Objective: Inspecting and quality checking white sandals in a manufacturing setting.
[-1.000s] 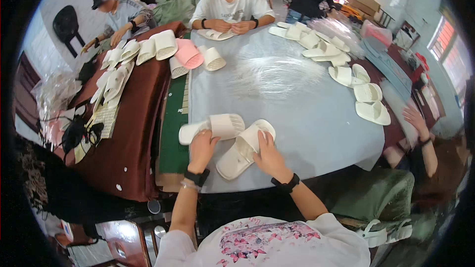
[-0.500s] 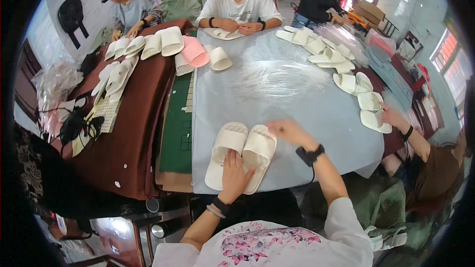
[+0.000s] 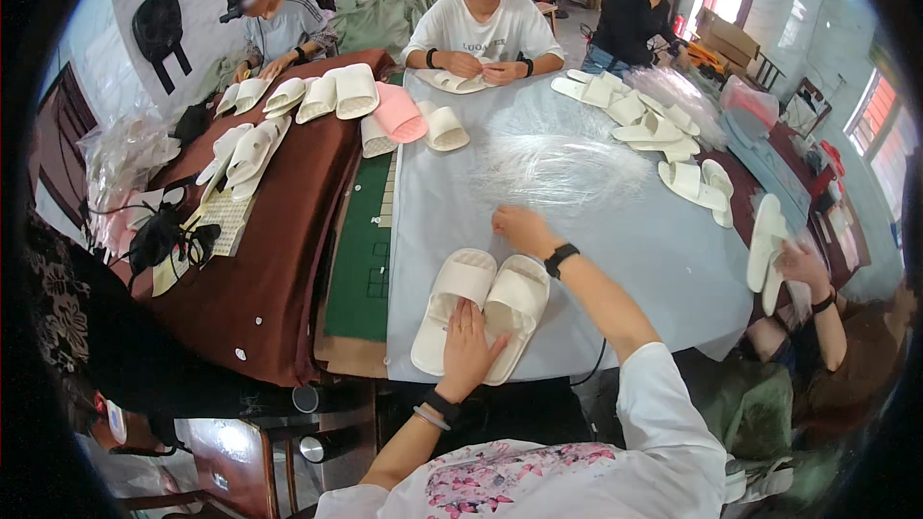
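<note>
A pair of cream slippers lies side by side near the front edge of the grey-covered table, the left slipper (image 3: pixel 452 281) and the right slipper (image 3: pixel 519 300), toes pointing away from me. My left hand (image 3: pixel 468 351) rests open over the pair: its fingers lie flat at the left slipper's strap opening, and its thumb reaches onto the right slipper. Just beyond the toes my right hand (image 3: pixel 520 228) hovers with its fingers curled in. Whatever those fingers might hold is hidden.
Clear plastic film (image 3: pixel 558 168) is spread mid-table. Cream slippers (image 3: pixel 659 125) line the right side; others and a pink slipper (image 3: pixel 399 113) stand at the left by a brown-covered table (image 3: pixel 274 259). At right a co-worker's hand (image 3: pixel 803 264) holds slippers (image 3: pixel 766 245); several people sit beyond.
My right hand has moved left from beside the right slipper's toe to beyond the pair. My left hand stays on the slippers. The co-worker at right has lifted a pair of slippers.
</note>
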`<act>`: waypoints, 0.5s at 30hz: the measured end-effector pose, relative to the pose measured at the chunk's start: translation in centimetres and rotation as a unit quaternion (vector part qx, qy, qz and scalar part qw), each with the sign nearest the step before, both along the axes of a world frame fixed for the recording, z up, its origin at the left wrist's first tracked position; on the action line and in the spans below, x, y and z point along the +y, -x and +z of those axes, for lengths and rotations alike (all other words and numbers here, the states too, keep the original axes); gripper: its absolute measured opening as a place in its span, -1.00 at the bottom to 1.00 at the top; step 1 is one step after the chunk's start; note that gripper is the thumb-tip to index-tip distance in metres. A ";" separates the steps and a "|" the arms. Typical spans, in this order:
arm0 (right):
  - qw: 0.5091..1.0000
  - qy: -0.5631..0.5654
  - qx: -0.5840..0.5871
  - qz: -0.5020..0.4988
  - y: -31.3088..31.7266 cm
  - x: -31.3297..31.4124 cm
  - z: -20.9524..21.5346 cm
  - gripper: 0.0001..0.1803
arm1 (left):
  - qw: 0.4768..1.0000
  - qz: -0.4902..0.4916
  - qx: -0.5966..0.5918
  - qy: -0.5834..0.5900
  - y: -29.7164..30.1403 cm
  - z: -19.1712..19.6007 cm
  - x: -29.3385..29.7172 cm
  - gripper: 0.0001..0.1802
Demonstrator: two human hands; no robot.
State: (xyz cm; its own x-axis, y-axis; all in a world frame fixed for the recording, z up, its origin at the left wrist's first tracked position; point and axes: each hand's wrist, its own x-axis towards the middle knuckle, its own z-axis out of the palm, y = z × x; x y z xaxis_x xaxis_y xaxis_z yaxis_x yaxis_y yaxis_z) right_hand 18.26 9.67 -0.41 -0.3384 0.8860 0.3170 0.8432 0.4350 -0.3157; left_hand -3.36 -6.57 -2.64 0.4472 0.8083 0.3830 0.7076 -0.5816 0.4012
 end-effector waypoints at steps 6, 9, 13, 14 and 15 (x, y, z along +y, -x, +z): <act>0.975 -0.045 0.215 0.021 -0.3 -6.4 1.5 -0.90 | 1.000 -0.001 0.010 -0.015 -0.2 0.2 -0.1 -0.16; 0.967 0.025 0.247 -0.053 0.0 -10.2 3.5 -0.86 | 1.000 0.001 0.018 -0.006 -0.1 0.2 0.0 -0.17; 0.957 0.135 0.252 0.053 3.1 -19.1 6.2 -0.84 | 1.000 -0.001 0.018 -0.007 -0.1 0.1 -0.1 -0.15; 0.877 0.256 0.382 0.138 4.2 -21.8 6.8 -0.84 | 1.000 0.000 0.011 -0.013 -0.2 0.1 -0.2 -0.15; 0.858 0.308 0.359 0.199 5.2 -23.8 7.1 -0.85 | 1.000 0.009 0.016 0.003 -0.5 0.2 -0.2 -0.16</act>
